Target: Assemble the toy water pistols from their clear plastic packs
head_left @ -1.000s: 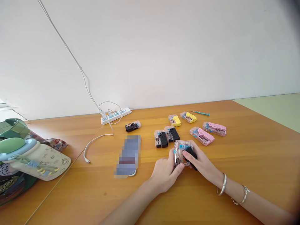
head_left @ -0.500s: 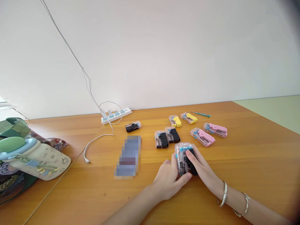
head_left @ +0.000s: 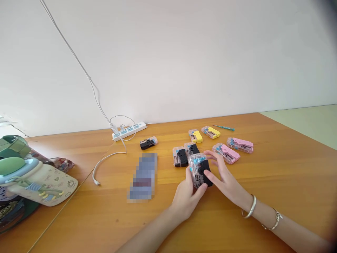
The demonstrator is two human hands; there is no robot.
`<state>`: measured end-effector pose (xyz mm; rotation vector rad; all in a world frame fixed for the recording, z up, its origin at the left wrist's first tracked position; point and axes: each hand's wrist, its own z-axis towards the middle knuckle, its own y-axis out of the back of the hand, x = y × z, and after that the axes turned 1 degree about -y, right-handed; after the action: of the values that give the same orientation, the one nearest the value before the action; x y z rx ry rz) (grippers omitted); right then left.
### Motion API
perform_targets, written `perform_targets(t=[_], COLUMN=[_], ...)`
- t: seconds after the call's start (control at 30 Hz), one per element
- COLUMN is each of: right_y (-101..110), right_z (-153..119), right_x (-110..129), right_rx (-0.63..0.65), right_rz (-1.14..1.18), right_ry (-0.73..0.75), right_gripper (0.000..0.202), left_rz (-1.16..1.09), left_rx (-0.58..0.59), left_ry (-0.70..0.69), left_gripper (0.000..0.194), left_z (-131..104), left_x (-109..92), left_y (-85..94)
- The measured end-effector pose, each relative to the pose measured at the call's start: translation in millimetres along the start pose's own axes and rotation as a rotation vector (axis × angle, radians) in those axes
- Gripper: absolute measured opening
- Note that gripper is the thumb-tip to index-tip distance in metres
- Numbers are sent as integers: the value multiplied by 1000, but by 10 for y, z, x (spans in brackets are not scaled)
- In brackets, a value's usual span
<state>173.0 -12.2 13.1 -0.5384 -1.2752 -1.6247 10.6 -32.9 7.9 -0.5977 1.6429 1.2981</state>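
Note:
A clear case with a black part (head_left: 198, 170) is held in my left hand (head_left: 185, 198), thumb at its lower edge and fingers on its left side. My right hand (head_left: 223, 175) is at its right, fingers spread, with the thumb touching the black part. Just behind lie two similar black cases, one at the left (head_left: 180, 157) and one partly hidden (head_left: 192, 148). Two yellow cases (head_left: 195, 136) (head_left: 211, 132) lie farther back, and two pink ones (head_left: 226, 153) (head_left: 240, 144) at the right. Another black case (head_left: 148, 142) sits apart at the left.
A blurred flat rectangle (head_left: 143, 177) lies left of my hands. Behind it are a white power strip (head_left: 130, 130) and a white cable (head_left: 105, 160). A cream bottle (head_left: 55, 182) and bags stand far left. A teal screwdriver (head_left: 223, 127) lies near the wall.
The held case has moved up and left with my left hand. My right hand has loosened, its fingers now spread and lifted off the case's far side. The view has shifted slightly.

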Motion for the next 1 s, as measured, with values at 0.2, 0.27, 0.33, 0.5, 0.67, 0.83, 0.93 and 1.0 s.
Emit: perform_targets(t=[0.2, 0.27, 0.33, 0.5, 0.67, 0.83, 0.93, 1.0], right_y=[155, 173, 182, 226, 332, 408, 422, 414], right_z=[30, 26, 33, 104, 175, 222, 237, 238], right_x=[57, 95, 109, 19, -159, -236, -237, -256], right_rx=[191, 243, 249, 142, 109, 182, 220, 220], right_rz=[-530, -595, -632, -659, -755, -797, -779, -776], right_ry=[420, 438, 443, 370, 270, 222, 204, 215], right_gripper=[56, 66, 70, 63, 65, 45, 33, 33], left_rz=[66, 77, 86, 104, 146, 199, 229, 244], left_rx=[-69, -52, -52, -90, -45, -76, -69, -63], left_ry=[-10, -19, -42, -93, -111, -132, -166, -176], left_gripper=[33, 36, 37, 37, 34, 26, 25, 25], left_z=[32, 39, 44, 41, 36, 30, 21, 17], left_x=[7, 25, 39, 17, -35, -47, -55, -61], left_y=[31, 33, 32, 48, 71, 64, 57, 54])
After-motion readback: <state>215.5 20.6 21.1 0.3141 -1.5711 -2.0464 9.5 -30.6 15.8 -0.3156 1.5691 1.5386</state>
